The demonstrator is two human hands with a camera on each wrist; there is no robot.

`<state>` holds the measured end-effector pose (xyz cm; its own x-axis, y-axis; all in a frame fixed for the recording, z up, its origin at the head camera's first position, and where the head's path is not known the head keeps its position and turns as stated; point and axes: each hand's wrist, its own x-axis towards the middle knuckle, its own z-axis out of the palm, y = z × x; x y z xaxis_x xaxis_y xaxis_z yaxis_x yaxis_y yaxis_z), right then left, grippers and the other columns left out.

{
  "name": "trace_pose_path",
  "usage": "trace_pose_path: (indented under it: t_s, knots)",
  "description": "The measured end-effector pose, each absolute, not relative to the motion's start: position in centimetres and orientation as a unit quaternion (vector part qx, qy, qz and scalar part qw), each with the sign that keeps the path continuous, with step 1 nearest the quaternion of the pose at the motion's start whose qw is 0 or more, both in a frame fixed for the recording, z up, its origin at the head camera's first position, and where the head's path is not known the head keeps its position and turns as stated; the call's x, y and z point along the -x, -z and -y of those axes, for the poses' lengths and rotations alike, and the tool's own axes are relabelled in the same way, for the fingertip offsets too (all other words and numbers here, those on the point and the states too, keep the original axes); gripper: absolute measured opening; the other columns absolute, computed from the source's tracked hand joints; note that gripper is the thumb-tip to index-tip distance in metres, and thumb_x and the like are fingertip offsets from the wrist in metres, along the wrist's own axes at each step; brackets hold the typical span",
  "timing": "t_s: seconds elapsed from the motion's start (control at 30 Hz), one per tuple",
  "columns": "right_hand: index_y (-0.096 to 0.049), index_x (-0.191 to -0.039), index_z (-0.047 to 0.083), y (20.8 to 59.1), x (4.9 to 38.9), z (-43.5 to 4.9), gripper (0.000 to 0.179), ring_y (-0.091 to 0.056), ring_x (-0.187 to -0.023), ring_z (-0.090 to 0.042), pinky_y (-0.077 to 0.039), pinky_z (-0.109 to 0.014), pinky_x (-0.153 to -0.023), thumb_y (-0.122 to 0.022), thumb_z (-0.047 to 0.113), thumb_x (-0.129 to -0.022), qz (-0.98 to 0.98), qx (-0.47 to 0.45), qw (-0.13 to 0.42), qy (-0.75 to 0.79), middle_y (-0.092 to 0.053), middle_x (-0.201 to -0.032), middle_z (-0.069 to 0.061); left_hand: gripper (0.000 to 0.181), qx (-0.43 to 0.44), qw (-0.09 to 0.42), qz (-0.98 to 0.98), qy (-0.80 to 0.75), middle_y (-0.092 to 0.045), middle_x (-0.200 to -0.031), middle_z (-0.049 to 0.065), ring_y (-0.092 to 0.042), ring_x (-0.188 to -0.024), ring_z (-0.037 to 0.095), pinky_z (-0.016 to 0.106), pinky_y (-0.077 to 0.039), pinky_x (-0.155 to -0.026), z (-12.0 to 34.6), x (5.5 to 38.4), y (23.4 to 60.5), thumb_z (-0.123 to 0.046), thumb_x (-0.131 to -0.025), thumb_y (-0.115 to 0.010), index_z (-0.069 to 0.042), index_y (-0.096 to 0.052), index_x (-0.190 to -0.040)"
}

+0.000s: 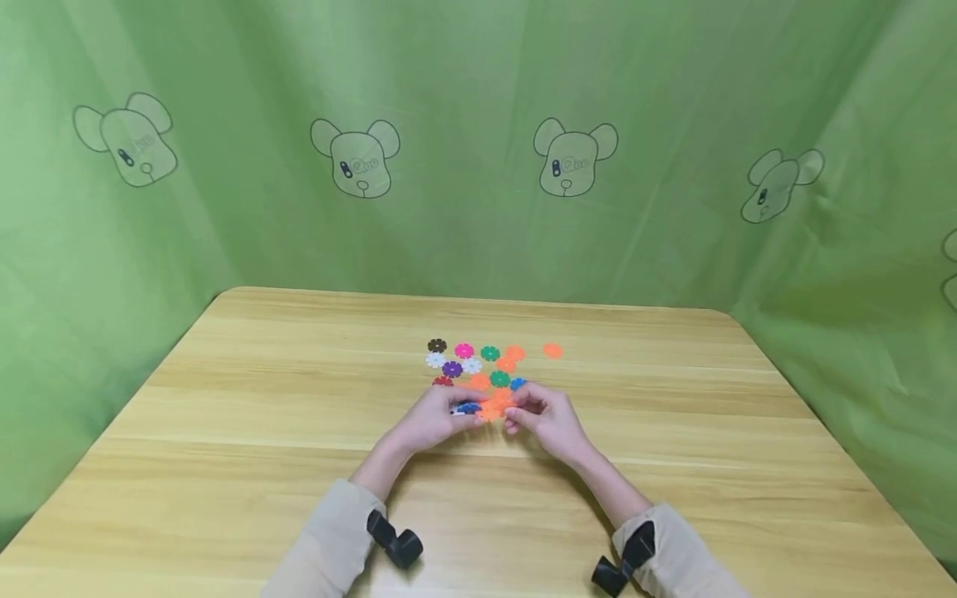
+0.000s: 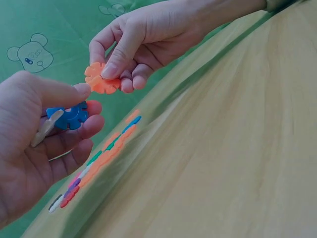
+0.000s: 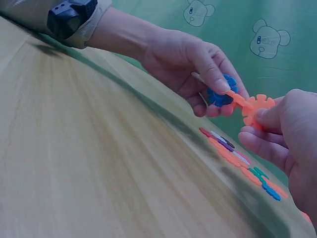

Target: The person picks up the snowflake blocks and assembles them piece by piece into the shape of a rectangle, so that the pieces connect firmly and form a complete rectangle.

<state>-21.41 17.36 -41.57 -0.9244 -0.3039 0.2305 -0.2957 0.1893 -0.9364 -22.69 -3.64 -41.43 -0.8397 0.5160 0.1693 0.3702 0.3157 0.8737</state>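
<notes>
My left hand [image 1: 434, 419] holds a small cluster of slotted plastic snowflake discs. In the left wrist view it includes a blue disc [image 2: 73, 119] and a white disc [image 2: 47, 128] set at an angle to it. An orange disc [image 3: 237, 99], seen nearly edge-on in the right wrist view, extends from the left fingertips beside the blue one. Between thumb and fingers, my right hand [image 1: 552, 422] pinches another orange disc [image 3: 257, 103], which meets the edge-on orange one. Both hands are close together above the table, fingertips almost meeting.
Beyond the hands, loose discs lie on the wooden table [image 1: 299, 374]: a brown disc [image 1: 437, 345], a pink disc [image 1: 464, 350], a purple disc [image 1: 452, 369], a red disc [image 1: 443, 381], and several green, white, blue and orange ones. A green curtain [image 1: 463, 241] stands behind.
</notes>
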Motion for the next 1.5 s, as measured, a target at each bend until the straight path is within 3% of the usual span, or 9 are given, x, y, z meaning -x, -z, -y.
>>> trace_pose_path:
  t_s: [0.13, 0.23, 0.33, 0.53, 0.7, 0.93, 1.07, 1.27, 1.5]
  knots:
    - [-0.06, -0.086, -0.008, 41.6, 21.3, -17.2, 0.004, -0.063, -0.07, -0.038, -0.056, -0.037, -0.062, -0.063, -0.008, -0.082, -0.778, 0.19, -0.007, 0.599, -0.063, -0.078, -0.023, 0.039, -0.268, 0.066, -0.816, -0.508, -0.065, -0.11, 0.01, -0.05, -0.07, 0.012, 0.03, -0.045, -0.071, 3.6, 22.7, 41.3, -0.018, -0.081, -0.07, -0.002, -0.063, -0.116]
    - [-0.061, -0.085, -0.007, 41.5, 21.2, -17.0, 0.004, -0.063, -0.07, -0.039, -0.056, -0.038, -0.063, -0.063, -0.009, -0.082, -0.781, 0.189, -0.016, 0.595, -0.064, -0.078, -0.021, 0.04, -0.256, 0.064, -0.822, -0.505, -0.065, -0.109, 0.009, -0.051, -0.073, 0.012, 0.032, -0.045, -0.074, 3.5, 22.6, 41.2, -0.021, -0.079, -0.072, -0.003, -0.064, -0.115]
    - [-0.061, -0.084, -0.007, 41.3, 21.0, -16.8, 0.005, -0.062, -0.07, -0.041, -0.055, -0.04, -0.063, -0.062, -0.011, -0.081, -0.781, 0.192, -0.017, 0.594, -0.065, -0.079, -0.022, 0.041, -0.248, 0.063, -0.824, -0.506, -0.065, -0.109, 0.008, -0.055, -0.088, 0.014, 0.034, -0.045, -0.084, 3.4, 22.6, 41.1, -0.023, -0.078, -0.074, -0.004, -0.065, -0.113]
    - [-0.059, -0.086, -0.012, 39.6, 20.1, -16.3, 0.004, -0.061, -0.072, -0.045, -0.054, -0.045, -0.066, -0.061, -0.01, -0.083, -0.794, 0.189, 0.008, 0.578, -0.063, -0.08, -0.025, 0.04, -0.248, 0.064, -0.825, -0.504, -0.065, -0.11, 0.006, -0.057, -0.1, 0.018, 0.04, -0.043, -0.09, 3.4, 22.7, 41.3, -0.022, -0.078, -0.074, -0.005, -0.065, -0.114]
    - [-0.06, -0.089, -0.007, 38.7, 20.1, -16.8, 0.005, -0.062, -0.076, -0.039, -0.055, -0.039, -0.07, -0.061, -0.005, -0.085, -0.813, 0.2, 0.039, 0.545, -0.064, -0.081, -0.019, 0.043, -0.245, 0.072, -0.827, -0.501, -0.064, -0.113, 0.006, -0.055, -0.099, 0.017, 0.04, -0.043, -0.089, 3.5, 22.8, 41.2, -0.026, -0.078, -0.074, -0.007, -0.065, -0.115]
    - [-0.063, -0.1, -0.004, 40.8, 22.6, -19.6, 0.019, -0.062, -0.084, -0.023, -0.051, -0.027, -0.074, -0.066, 0.006, -0.085, -0.809, 0.202, 0.076, 0.546, -0.064, -0.093, -0.015, 0.043, -0.245, 0.071, -0.826, -0.503, -0.064, -0.113, 0.006, -0.055, -0.095, 0.017, 0.038, -0.043, -0.087, 3.8, 22.8, 41.2, -0.024, -0.077, -0.075, -0.007, -0.065, -0.115]
    - [-0.061, -0.105, -0.007, 41.3, 23.8, -21.0, 0.027, -0.061, -0.084, -0.022, -0.051, -0.028, -0.075, -0.066, 0.012, -0.086, -0.816, 0.171, 0.054, 0.549, -0.064, -0.097, -0.018, 0.041, -0.242, 0.067, -0.826, -0.505, -0.064, -0.111, 0.004, -0.055, -0.102, 0.019, 0.04, -0.041, -0.092, 3.9, 22.8, 41.3, -0.022, -0.077, -0.075, -0.009, -0.065, -0.114]
    - [-0.057, -0.111, -0.012, 41.5, 25.9, -22.8, 0.032, -0.062, -0.082, -0.02, -0.053, -0.029, -0.074, -0.064, 0.009, -0.087, -0.812, 0.091, -0.013, 0.576, -0.063, -0.1, -0.024, 0.041, -0.246, 0.067, -0.826, -0.503, -0.064, -0.111, 0.005, -0.056, -0.098, 0.018, 0.04, -0.042, -0.091, 4.0, 22.9, 41.4, -0.021, -0.077, -0.074, -0.008, -0.065, -0.115]
    - [-0.052, -0.122, -0.008, 41.6, 28.9, -24.3, 0.038, -0.058, -0.087, -0.015, -0.051, -0.024, -0.075, -0.06, 0.011, -0.09, -0.813, -0.004, -0.039, 0.581, -0.059, -0.106, -0.016, 0.042, -0.248, 0.069, -0.824, -0.505, -0.064, -0.113, 0.005, -0.055, -0.1, 0.018, 0.041, -0.041, -0.092, 4.0, 22.9, 41.5, -0.021, -0.076, -0.075, -0.008, -0.065, -0.115]
